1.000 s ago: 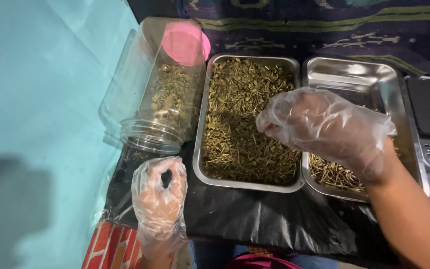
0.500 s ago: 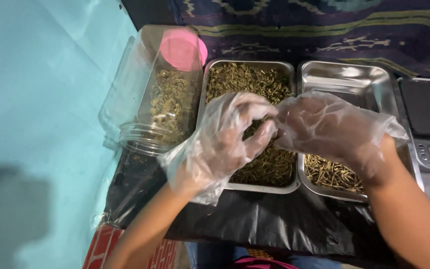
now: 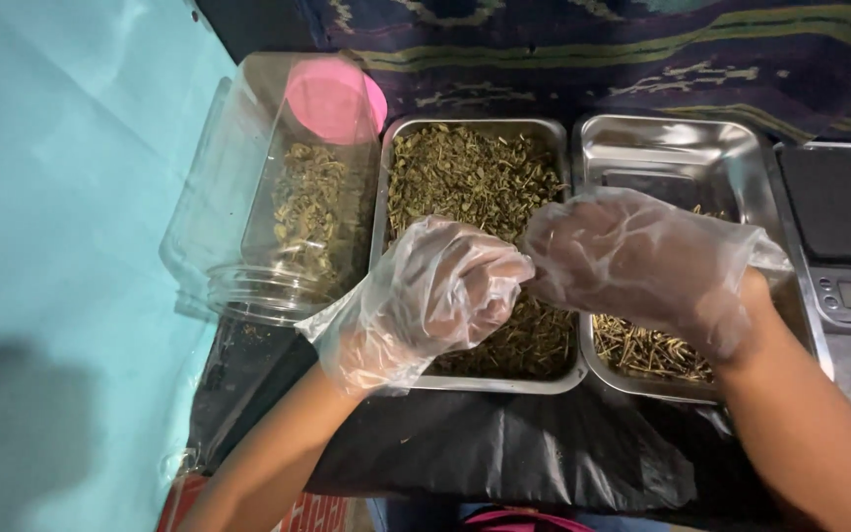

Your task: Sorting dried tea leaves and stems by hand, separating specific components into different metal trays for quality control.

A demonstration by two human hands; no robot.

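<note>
Both hands wear loose clear plastic gloves. My left hand point(image 3: 435, 296) and my right hand point(image 3: 632, 261) meet fingertip to fingertip above the middle steel tray point(image 3: 386, 197), which is full of dried greenish-brown herb pieces point(image 3: 465, 177). The fingers of both hands are curled and pinched together over the herbs; whether a piece is between them is hidden by the gloves. To the right, a second steel tray point(image 3: 682, 148) holds a small pile of thin stems point(image 3: 647, 350) at its near end.
A clear plastic jar point(image 3: 278, 197) with a pink bottom lies on its side left of the trays, some dried herb inside. A digital scale point(image 3: 844, 227) stands at the right. Black plastic sheet point(image 3: 504, 443) covers the table; a turquoise wall is at the left.
My left hand rose from the table's near left edge and came over the middle tray to meet my right hand, which shifted slightly left. The camera moved closer.
</note>
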